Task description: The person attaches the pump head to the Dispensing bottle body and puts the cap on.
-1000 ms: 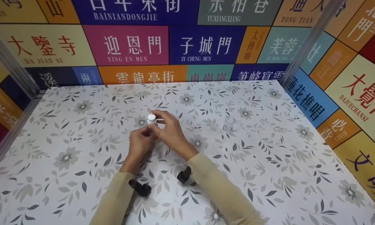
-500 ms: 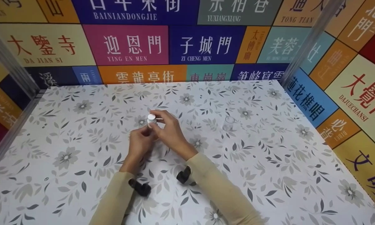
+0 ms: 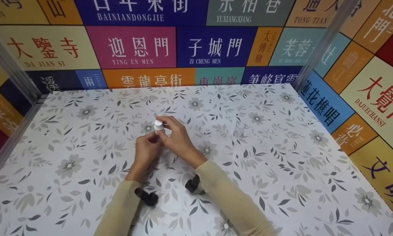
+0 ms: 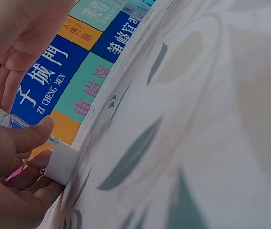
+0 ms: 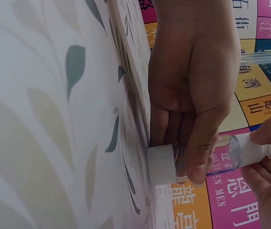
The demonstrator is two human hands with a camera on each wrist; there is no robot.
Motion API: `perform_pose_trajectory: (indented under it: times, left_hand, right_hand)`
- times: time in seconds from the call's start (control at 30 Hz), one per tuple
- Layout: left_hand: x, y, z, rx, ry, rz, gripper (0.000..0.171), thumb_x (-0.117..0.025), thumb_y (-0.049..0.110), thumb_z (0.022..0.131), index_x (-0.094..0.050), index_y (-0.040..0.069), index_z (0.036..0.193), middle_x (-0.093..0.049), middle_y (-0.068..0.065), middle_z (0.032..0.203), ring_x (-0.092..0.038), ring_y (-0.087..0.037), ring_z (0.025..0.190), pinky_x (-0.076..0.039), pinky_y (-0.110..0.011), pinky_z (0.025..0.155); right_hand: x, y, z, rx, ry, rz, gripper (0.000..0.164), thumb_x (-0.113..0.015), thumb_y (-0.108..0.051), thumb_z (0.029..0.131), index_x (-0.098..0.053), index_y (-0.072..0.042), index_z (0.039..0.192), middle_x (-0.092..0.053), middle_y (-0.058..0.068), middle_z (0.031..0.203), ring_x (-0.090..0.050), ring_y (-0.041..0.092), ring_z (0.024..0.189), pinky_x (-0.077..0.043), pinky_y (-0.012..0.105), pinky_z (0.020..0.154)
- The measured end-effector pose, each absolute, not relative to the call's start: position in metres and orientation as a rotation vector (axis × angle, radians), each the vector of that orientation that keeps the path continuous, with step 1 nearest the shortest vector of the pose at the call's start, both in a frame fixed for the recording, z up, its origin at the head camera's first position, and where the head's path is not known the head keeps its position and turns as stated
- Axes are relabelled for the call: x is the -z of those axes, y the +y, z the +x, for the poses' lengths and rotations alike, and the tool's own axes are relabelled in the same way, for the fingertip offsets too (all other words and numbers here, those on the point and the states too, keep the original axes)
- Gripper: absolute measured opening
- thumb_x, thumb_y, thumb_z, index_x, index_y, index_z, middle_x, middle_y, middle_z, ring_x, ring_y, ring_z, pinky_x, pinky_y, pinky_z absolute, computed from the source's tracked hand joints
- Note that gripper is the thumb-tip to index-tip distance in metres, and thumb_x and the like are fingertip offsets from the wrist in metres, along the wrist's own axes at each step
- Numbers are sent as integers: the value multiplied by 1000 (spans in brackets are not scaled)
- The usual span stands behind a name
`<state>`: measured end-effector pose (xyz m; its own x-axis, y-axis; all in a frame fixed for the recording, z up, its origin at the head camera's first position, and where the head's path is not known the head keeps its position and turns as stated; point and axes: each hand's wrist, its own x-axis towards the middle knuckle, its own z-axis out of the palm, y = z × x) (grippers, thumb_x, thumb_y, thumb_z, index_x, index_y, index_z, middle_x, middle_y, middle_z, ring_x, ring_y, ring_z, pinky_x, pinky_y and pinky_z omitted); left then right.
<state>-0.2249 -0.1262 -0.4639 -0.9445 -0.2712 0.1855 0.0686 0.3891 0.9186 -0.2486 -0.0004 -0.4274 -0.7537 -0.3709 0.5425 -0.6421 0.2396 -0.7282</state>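
A small clear bottle with a white base and a white top stands upright between the two hands. My left hand grips the lower part of the bottle, thumb against the clear wall, with the base right at the tabletop. Higher up, my right hand pinches the white collar below the narrower tip between thumb and fingers. In the left wrist view, the white base shows beyond the left fingertips, while the right hand covers most of the top.
A small clear cup-like piece stands on the floral tabletop, to the right of the hands. Printed panels border the table at the back and sides, with metal posts at the rear corners.
The right hand's fingers shift very slightly leftward around the white top. The left hand and the clear piece stay where they were.
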Motion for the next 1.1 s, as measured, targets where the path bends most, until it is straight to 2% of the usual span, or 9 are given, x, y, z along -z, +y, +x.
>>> perform_pose_trajectory:
  times: [0.23,0.47,0.57,0.7,0.87,1.1]
  left_hand:
    - [465,-126,-225,1606,-2330,177,23,-70,-1,81,-78,2,103,-76,-16,86,-58,-9,68,-44,-15,63]
    - [464,-125,-225,1621,-2327,208,23,-70,-1,80,-78,1,102,-75,-13,82,-56,-7,66,-43,-15,61]
    - [463,-125,-225,1619,-2330,209,17,-70,-1,80,-78,1,94,-70,-8,73,-54,-9,63,-42,-17,59]
    - [463,-126,-226,1607,-2330,185,10,-70,-1,79,-77,0,87,-63,-3,65,-51,-10,61,-40,-19,57]
    - [464,-127,-226,1589,-2328,181,14,-68,-3,80,-77,-1,90,-67,-8,69,-52,-11,63,-41,-18,58]
    - [464,-126,-225,1577,-2348,195,24,-70,0,82,-78,2,104,-75,-15,84,-57,-11,68,-43,-17,63]
  right_hand:
    - [427,1,-249,-1499,-2271,934,39,-68,0,90,-60,3,128,-63,17,128,-64,27,117,-53,32,99]
    - [426,2,-251,-1535,-2235,941,40,-68,-2,90,-59,3,129,-63,18,129,-61,26,122,-51,28,102]
    - [426,2,-250,-1521,-2234,948,38,-67,-1,91,-60,3,128,-63,17,129,-62,26,121,-51,24,101]
    - [426,1,-250,-1498,-2240,941,36,-67,1,90,-61,3,126,-64,17,126,-64,26,116,-53,25,98]
    - [427,1,-250,-1468,-2248,926,39,-70,-2,89,-61,2,126,-65,16,125,-66,25,111,-54,25,96]
    - [427,1,-250,-1501,-2236,936,40,-69,-4,91,-60,1,129,-62,15,129,-61,25,121,-50,25,101]
